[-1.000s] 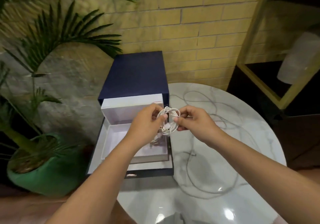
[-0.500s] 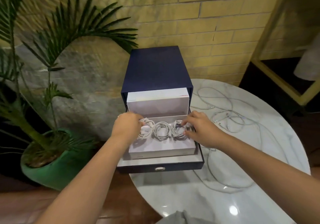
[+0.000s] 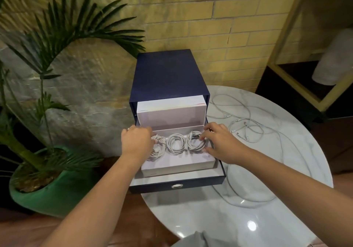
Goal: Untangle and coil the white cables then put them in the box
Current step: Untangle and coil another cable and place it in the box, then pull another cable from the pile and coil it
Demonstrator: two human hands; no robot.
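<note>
Three coiled white cables lie side by side in a white inner box (image 3: 177, 167) that sits in the pulled-out drawer (image 3: 177, 185) of a navy box (image 3: 168, 74). My left hand (image 3: 136, 141) rests over the left coil (image 3: 159, 146), its fingertips hidden behind the knuckles. The middle coil (image 3: 176, 143) lies untouched. My right hand (image 3: 221, 143) touches the right coil (image 3: 196, 143) with spread, relaxed fingers. The white lid stands open behind the coils. Loose tangled white cables (image 3: 246, 130) lie on the marble table to the right.
The round marble table (image 3: 277, 180) holds the navy box at its left edge, with the drawer overhanging. A palm in a green pot (image 3: 47, 195) stands at the left. A yellow brick wall is behind, and a yellow-framed shelf (image 3: 282, 71) at the right.
One second ago both hands held a single coil above the box. That coil now lies in the white box with two others, and my hands have spread to the outer coils.
</note>
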